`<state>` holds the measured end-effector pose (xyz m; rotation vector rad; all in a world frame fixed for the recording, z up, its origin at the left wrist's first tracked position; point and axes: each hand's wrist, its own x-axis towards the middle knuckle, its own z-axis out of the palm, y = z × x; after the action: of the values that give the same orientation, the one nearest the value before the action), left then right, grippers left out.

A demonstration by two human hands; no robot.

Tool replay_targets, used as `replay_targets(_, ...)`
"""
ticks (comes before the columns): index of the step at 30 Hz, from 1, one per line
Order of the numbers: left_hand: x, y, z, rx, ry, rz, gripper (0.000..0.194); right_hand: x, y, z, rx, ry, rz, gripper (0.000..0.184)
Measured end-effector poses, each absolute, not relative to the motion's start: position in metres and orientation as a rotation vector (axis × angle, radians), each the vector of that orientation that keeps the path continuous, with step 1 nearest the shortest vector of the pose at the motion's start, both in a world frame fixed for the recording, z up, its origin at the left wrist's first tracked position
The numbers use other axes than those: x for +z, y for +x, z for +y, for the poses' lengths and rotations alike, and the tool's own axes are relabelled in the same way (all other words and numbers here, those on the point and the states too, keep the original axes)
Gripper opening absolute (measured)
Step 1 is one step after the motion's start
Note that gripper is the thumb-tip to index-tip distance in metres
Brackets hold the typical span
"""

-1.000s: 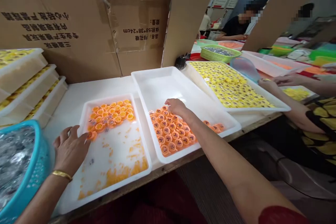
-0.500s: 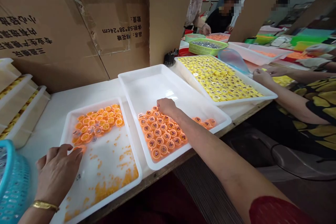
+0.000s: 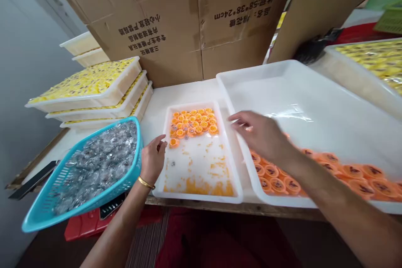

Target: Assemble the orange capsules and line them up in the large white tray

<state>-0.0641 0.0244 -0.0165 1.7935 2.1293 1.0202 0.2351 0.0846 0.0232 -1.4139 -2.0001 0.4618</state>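
Brown cardboard sheet [image 3: 176, 21] upright at back of bench [image 3: 188, 91], print upside down. Left: stacked white trays [image 3: 125, 92], yellow pieces in them, paler trays [image 3: 91, 57] behind. Right edge: another white tray [image 3: 348, 69], also yellow pieces, cut off by view. Blurred black object [image 3: 314, 48] near it, green basket [image 3: 389, 21] beyond. Grey wall [image 3: 19, 37] far left.

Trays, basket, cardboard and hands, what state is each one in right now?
Small tray, part filled with orange cups, orange bits scattered
Large tray, part filled
Yellow-filled trays, left, stacked
Blue basket, heaped with clear pieces
Cardboard, upright, print upside down
Left hand, fingers bent, grip unclear
Right hand, fingers bent, grip unclear
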Motion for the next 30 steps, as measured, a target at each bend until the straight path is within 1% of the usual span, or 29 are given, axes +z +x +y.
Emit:
replay_targets(2, -0.020, -0.062, 0.018, 1.108, 1.656, 2.084, 0.033, 0.015, 0.187, 0.066, 0.684, -1.194, -2.152, 0.019)
replay_targets(4, -0.023, -0.062, 0.011, 1.190, 1.555, 2.044, 0.033, -0.001, 0.142, 0.057, 0.765, -1.178, -2.282, 0.024)
replay_targets(6, -0.026, -0.063, 0.003, 1.239, 1.488, 2.003, 0.032, -0.018, 0.107, 0.058, 0.743, -1.272, -2.383, 0.035)
replay_targets(8, -0.029, -0.065, -0.004, 1.268, 1.436, 1.955, 0.030, -0.032, 0.080, 0.064, 0.668, -1.374, -2.439, 0.041)
replay_targets(10, -0.031, -0.067, -0.010, 1.301, 1.381, 1.911, 0.029, -0.040, 0.062, 0.072, 0.596, -1.443, -2.451, 0.040)
replay_targets(13, -0.033, -0.070, -0.014, 1.356, 1.302, 1.877, 0.027, -0.044, 0.046, 0.081, 0.540, -1.500, -2.438, 0.033)
replay_targets(17, -0.031, -0.067, -0.014, 1.396, 1.136, 1.734, 0.030, -0.043, 0.046, 0.080, 0.496, -1.496, -2.445, 0.027)
replay_targets(21, -0.023, -0.057, -0.016, 1.446, 0.843, 1.382, 0.040, -0.039, 0.074, 0.066, 0.529, -1.458, -2.356, 0.023)
replay_targets(23, -0.018, -0.050, -0.017, 1.438, 0.733, 1.256, 0.043, -0.036, 0.094, 0.055, 0.644, -1.446, -2.233, 0.022)
replay_targets(25, -0.015, -0.041, -0.018, 1.400, 0.683, 1.185, 0.041, -0.034, 0.113, 0.041, 0.812, -1.439, -2.085, 0.023)
replay_targets(30, -0.016, -0.020, -0.017, 1.295, 0.632, 1.047, 0.026, -0.034, 0.145, 0.014, 1.206, -1.377, -1.807, 0.025)
